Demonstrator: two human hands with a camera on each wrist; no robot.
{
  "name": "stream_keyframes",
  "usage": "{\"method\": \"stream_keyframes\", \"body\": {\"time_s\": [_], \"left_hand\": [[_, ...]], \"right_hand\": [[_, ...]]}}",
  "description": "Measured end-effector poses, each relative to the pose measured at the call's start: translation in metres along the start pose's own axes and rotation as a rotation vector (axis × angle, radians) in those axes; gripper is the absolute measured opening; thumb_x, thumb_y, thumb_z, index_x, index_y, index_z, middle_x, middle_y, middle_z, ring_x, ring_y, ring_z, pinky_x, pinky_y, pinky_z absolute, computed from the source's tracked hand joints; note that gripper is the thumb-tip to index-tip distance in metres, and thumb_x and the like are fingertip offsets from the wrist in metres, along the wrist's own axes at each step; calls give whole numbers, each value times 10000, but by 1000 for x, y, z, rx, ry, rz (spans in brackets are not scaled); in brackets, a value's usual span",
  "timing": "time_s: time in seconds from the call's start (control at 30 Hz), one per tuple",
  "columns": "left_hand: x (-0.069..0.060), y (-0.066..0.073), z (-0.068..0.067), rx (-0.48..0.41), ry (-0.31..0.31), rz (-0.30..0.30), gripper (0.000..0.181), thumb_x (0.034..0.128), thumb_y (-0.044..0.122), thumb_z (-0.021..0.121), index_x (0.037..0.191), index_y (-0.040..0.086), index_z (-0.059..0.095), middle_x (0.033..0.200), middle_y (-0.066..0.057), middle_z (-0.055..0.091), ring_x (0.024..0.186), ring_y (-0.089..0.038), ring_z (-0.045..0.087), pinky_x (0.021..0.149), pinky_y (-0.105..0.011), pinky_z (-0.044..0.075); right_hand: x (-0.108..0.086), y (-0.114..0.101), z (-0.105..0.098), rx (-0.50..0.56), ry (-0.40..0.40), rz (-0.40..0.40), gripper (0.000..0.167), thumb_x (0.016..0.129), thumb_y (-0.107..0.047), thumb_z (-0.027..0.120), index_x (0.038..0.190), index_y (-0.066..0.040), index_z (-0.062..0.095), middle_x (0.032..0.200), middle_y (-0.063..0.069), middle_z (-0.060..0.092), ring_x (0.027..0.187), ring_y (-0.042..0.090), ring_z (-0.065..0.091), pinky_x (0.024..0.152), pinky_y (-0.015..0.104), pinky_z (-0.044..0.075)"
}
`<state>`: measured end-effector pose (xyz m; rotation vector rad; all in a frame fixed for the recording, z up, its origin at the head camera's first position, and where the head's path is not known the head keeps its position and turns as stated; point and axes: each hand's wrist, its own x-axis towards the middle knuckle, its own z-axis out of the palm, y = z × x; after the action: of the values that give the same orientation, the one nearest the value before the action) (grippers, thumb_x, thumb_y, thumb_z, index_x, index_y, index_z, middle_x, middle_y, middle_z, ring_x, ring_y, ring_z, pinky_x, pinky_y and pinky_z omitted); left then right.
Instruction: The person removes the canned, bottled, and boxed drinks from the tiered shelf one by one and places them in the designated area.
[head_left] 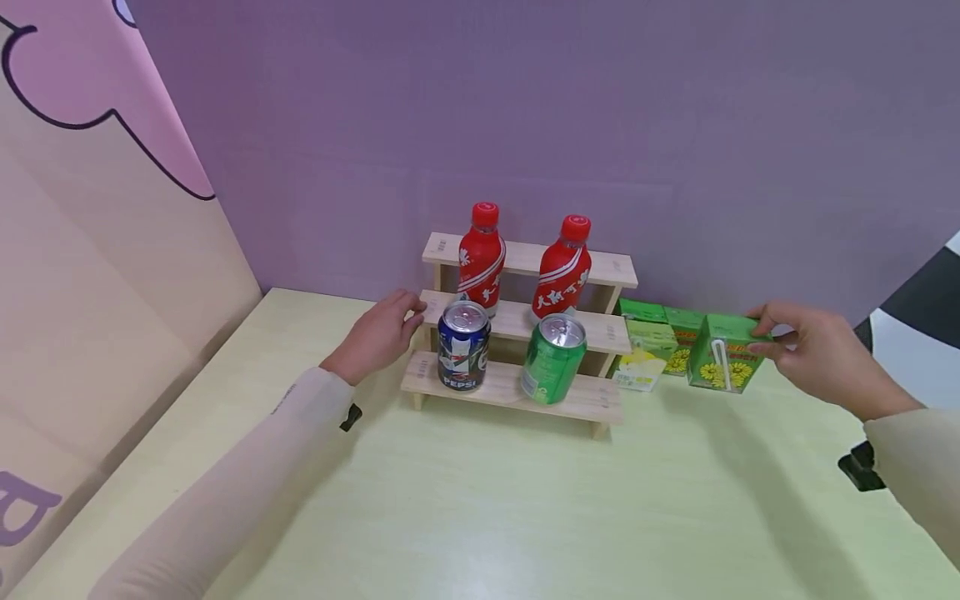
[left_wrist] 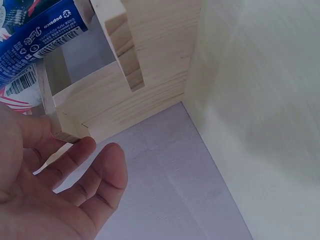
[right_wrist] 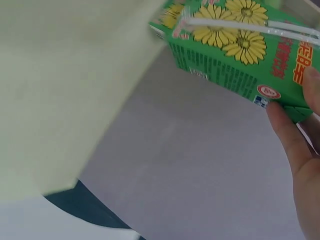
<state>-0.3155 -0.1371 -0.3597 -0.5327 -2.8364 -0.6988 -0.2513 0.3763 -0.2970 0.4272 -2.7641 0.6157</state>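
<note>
Green carton (head_left: 708, 371), head view: right hand (head_left: 825, 358) pinches it beside more cartons (head_left: 645, 354); best kept clear of them.
Stepped shelf (left_wrist: 160, 65), left-wrist view: left hand (left_wrist: 55, 185) at its edge; grip cannot be told.
Pinch, right-wrist view: carton's end; gentle pressure should avoid crushing.

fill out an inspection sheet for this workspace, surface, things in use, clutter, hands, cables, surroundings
Surface: pale table, shadows on it.
Things in use: wooden stand with two red bottles on the middle step, Pepsi can and green can on the lowest step; green carton, other cartons beside the stand.
Clutter: nothing seen.
Hands: left hand holds the middle step's left end; right hand grips the green carton.
Cables: nothing seen.
Surroundings: purple backdrop behind, cream panel at left, black-and-white pattern at right.
</note>
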Motion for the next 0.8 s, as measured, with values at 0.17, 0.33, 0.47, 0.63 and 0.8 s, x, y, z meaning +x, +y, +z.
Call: {"method": "stream_keyframes", "body": {"time_s": [0.17,0.33,0.47,0.63,0.8], "left_hand": [[2,0,1,-6,-7,-12,248,974,158,541,1199,55,541,1107,-79,526,949,-218,536,880,-348,490],[3,0,1,6,-5,-15,245,973,152,540,1201,61,540,1106,-73,532,950,-213,542,880,-346,492],[3,1,2,-9,-8,-11,248,973,149,541,1206,62,538,1102,-72,534,945,-214,545,875,-348,497],[3,-1,1,-9,2,-12,244,976,154,536,1203,65,534,1101,-65,528,930,-209,542,861,-341,501],[1,-1,1,-14,1,-12,251,978,164,530,1206,60,534,1100,-72,527,924,-214,542,855,-342,503]], "right_hand": [[-10,14,25,7,22,-7,216,780,96,690,770,-97,593,1165,205,589,798,373,655,517,244,496],[-18,25,45,20,52,9,174,816,45,685,802,-105,598,1211,215,572,807,396,656,508,238,486],[-19,31,54,30,95,18,166,815,52,690,817,-85,597,1206,184,579,799,364,662,534,180,484],[-14,31,60,22,143,-11,189,784,76,713,796,-72,596,1179,187,600,849,379,643,590,64,438],[-11,28,64,7,190,-36,189,739,83,750,757,-50,617,1078,141,595,765,171,647,586,39,416]]}}
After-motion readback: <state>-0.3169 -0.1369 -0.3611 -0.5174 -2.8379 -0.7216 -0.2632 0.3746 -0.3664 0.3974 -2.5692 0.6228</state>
